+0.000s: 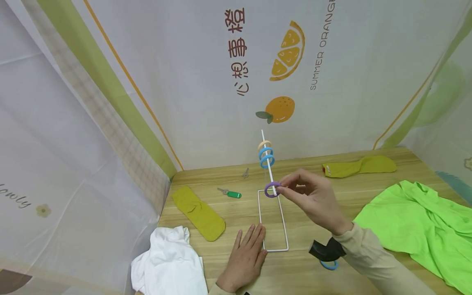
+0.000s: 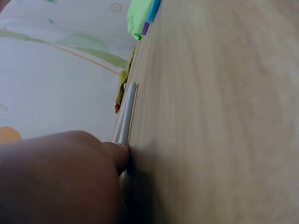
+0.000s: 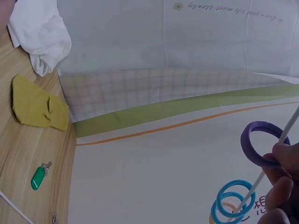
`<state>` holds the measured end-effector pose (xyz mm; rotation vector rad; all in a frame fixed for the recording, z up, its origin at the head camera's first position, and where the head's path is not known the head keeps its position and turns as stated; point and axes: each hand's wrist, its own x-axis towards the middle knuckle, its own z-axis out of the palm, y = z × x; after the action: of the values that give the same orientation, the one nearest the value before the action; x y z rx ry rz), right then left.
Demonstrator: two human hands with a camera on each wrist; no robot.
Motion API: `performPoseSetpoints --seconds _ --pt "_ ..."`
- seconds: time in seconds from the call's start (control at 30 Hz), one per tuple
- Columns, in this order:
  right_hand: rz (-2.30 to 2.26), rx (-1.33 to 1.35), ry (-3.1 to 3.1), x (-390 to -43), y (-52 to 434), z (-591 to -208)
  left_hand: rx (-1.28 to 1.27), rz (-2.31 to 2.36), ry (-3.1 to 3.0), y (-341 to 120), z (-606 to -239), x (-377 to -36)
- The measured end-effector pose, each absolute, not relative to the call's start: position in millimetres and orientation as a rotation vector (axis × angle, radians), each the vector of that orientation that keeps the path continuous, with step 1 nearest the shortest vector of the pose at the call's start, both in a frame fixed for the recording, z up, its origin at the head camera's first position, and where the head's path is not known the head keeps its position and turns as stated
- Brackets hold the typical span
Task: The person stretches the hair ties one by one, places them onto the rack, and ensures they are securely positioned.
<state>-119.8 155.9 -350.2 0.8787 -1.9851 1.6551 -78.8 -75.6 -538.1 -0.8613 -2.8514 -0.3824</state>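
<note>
Right hand: my right hand [image 1: 315, 200] pinches the purple ring [image 1: 271, 189] between thumb and fingertips, fingers curled round its rim; the ring sits on the rod, low down, above the base.
Purple ring: smooth, flat-walled band, round, matte plastic look; in the right wrist view [image 3: 261, 143] the rod passes through its opening.
Rod: thin white rod [image 1: 268, 162], straight, leaning away from me, rising from the far end of the base.
Base: white wire frame [image 1: 273, 221], a narrow rectangle lying flat on the table.
Left hand: my left hand [image 1: 245, 260] lies flat, fingers straight and together, fingertips pressing the near left corner of the frame.
Other rings: two blue rings [image 1: 266, 157] and one pale tan ring [image 1: 264, 144] threaded higher up the rod, close together.
Table: light wood-grain table [image 1: 302, 270], smooth.
Cloth: crumpled white cloth [image 1: 169, 262] at left; bright green garment [image 1: 420, 225] at right, wrinkled; two mustard socks [image 1: 199, 213], soft knit, well apart.
Key: small key with green tag [image 1: 230, 193], left of the frame.
</note>
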Motion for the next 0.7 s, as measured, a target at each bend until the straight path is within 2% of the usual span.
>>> performPoseSetpoints --seconds 0.7 --pt "1.61 0.762 -1.998 -142.0 154.2 -355.1 -0.867 -0.429 -2.875 -74.5 -534.7 -79.7"
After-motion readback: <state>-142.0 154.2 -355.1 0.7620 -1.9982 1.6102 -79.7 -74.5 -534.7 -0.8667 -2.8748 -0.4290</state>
